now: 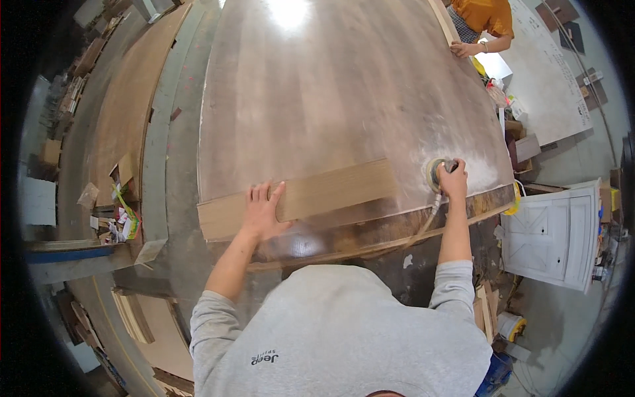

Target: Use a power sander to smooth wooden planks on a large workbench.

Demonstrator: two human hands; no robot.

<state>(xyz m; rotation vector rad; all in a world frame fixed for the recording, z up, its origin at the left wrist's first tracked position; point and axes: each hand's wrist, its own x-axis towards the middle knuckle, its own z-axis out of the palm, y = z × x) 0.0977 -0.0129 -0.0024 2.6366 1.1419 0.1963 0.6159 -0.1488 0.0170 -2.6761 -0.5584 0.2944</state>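
Observation:
My right hand (454, 180) is wrapped round a round palm sander (433, 173), which rests on the large wooden tabletop (311, 99) near its right front corner. Pale dust (479, 173) lies on the surface about it. From the sander a hose (430, 217) runs toward me over the front edge. My left hand (263, 213) lies on a long wooden board (340, 188), fingers stretched and apart. The board slants along the near side of the tabletop. A darker, glossy strip (317, 241) shows between the board and the front edge.
At the far right a person in an orange top (486, 16) holds a long wooden strip (443, 21). A white cabinet (552, 231) stands to the right, near a white panel (539, 73). Large wooden sheets (135, 99) lie on the left; offcuts (488, 308) sit at lower right.

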